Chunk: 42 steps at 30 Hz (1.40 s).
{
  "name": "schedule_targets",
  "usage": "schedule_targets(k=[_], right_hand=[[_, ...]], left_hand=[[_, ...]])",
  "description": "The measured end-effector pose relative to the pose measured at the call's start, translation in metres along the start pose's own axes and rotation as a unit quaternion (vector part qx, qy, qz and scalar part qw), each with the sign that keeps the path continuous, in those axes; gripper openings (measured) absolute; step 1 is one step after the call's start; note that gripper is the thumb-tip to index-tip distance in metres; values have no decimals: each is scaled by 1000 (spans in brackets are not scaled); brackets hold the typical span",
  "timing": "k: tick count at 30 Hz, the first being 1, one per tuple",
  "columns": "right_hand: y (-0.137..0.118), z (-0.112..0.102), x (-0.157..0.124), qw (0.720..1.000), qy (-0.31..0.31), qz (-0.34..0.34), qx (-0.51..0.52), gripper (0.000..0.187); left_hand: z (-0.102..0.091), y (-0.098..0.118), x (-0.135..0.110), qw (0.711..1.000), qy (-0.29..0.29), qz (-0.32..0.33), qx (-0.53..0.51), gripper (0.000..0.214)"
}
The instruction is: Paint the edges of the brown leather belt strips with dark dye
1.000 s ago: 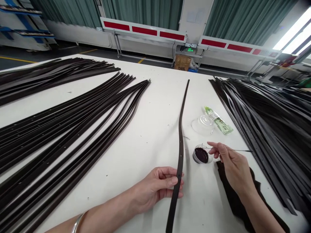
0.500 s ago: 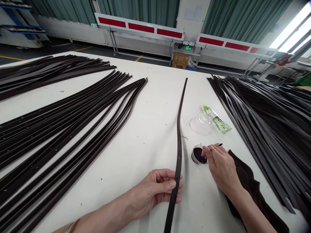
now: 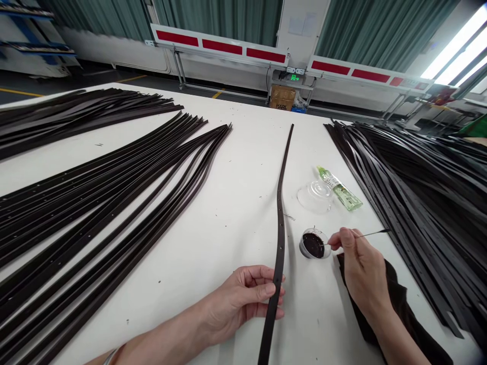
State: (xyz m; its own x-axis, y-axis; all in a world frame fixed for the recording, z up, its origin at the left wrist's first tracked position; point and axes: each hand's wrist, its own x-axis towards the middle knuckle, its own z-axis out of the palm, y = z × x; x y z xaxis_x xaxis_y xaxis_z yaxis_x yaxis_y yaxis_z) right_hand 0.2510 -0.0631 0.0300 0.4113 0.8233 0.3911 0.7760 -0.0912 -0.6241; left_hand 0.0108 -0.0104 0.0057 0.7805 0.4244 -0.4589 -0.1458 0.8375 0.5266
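Strip (image 3: 281,228) of smooth, dark material, narrow and gently bowed, rises off the white table (image 3: 247,192) in the middle, dotted with small spots that I can't make out as holes or studs. The left hand (image 3: 243,296) pinches it, thumb in front, fingers loosely curled behind and partly hidden; its near end is cut off from my view. The right hand (image 3: 361,268) closes its fingertips on a thin stick (image 3: 375,233) with a dark, swollen end. The stick's other end meets a round, clear cup (image 3: 312,245) of dark, glossy stuff; whether it dips in, I can't tell. Crumpled black cloth (image 3: 397,304) lies partly hidden beneath the right forearm.
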Motion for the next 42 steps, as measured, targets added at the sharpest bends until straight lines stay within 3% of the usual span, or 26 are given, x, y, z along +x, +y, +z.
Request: schedule_targets(k=[4,7,13,17,20,22,42], right_hand=[[-5,-4,-6,977,7,144,156,44],[-3,-1,-11,965,6,143,220,44],[-26,5,-33,975,14,64,211,42],[-45,6,-45,981,-24,-77,178,33],[-48,9,-47,961,-61,-193,186,24],[-47,11,-46,953,-70,-229,185,24],[-50,17,-45,946,-79,-266,166,25]], left_hand=[[-1,0,1,1000,7,4,-5,23],[0,0,2,1000,11,6,-8,24],[2,-2,3,1000,-9,8,-14,21],[0,-3,5,999,-31,5,-25,23],[0,-2,5,999,-39,7,-24,23],[1,-2,4,999,-40,8,-19,24],[4,-1,4,999,-42,19,-5,26]])
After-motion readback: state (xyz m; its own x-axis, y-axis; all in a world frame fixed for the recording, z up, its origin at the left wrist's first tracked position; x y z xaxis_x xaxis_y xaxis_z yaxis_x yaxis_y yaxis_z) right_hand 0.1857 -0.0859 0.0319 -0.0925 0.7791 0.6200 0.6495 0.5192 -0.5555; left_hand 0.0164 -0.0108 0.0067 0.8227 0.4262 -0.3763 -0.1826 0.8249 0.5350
